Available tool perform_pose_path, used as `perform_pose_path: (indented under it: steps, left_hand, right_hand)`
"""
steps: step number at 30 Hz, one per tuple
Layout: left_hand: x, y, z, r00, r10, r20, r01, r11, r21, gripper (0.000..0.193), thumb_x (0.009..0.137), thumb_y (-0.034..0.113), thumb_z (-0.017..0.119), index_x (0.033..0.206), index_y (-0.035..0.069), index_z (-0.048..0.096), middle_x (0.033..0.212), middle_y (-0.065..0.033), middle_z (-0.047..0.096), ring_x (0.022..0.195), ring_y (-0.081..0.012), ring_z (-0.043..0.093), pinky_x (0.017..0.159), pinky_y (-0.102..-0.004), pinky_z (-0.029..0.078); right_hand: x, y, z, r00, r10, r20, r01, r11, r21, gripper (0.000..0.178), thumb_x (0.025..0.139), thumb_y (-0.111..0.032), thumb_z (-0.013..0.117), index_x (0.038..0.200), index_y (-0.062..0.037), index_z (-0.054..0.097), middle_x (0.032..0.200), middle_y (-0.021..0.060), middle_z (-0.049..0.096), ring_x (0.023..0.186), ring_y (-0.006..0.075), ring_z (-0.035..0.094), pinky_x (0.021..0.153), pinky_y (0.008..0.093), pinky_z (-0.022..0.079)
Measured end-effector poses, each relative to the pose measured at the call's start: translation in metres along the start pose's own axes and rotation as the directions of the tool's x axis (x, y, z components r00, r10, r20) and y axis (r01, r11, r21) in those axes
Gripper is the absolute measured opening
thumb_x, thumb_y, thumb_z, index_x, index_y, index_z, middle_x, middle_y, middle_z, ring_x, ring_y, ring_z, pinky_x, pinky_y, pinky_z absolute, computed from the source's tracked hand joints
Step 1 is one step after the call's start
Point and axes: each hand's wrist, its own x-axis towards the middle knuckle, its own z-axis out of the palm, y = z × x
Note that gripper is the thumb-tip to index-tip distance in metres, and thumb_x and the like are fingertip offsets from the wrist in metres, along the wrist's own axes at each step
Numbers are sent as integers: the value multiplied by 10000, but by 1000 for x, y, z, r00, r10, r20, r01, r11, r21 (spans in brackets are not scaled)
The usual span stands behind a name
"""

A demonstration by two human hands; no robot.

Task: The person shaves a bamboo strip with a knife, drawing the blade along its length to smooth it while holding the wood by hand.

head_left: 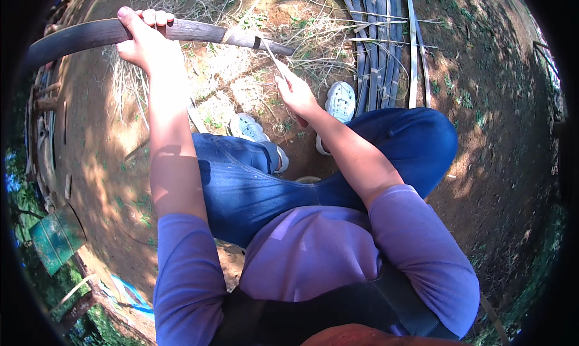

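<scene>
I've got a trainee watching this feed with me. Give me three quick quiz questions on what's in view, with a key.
1. Which hand grips the dark bamboo pole?
2. True or false: the bundle of dark strips lies to the left of both white clogs.
3. Where along the pole is the knife?
A) By its left end
B) At its middle
C) Near its right end

Key:
1. The left hand.
2. False; the bundle lies on the right side, on the ground.
3. C; the right hand holds it there.
</scene>
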Motion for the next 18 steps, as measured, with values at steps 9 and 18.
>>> perform_pose_path:
  steps: [9,18]
  left_hand:
    - [2,4,-11,1000,16,-25,-16,1000,24,306,1023,315,538,902,53,438,671,-26,451,557,-162,461,579,-381,496]
    - [4,0,-8,1000,-2,-7,2,1000,-14,288,1022,306,544,918,57,441,682,-26,459,557,-159,461,559,-366,484]
  right_hand:
    - [-9,-67,13,980,-165,114,144,974,177,506,989,-217,526,1482,-145,441,905,35,624,747,84,523,727,243,471]
    - [-14,54,-11,836,549,-7,-539,823,180,507,975,-267,522,1461,-138,454,684,60,604,500,145,571,506,329,496]
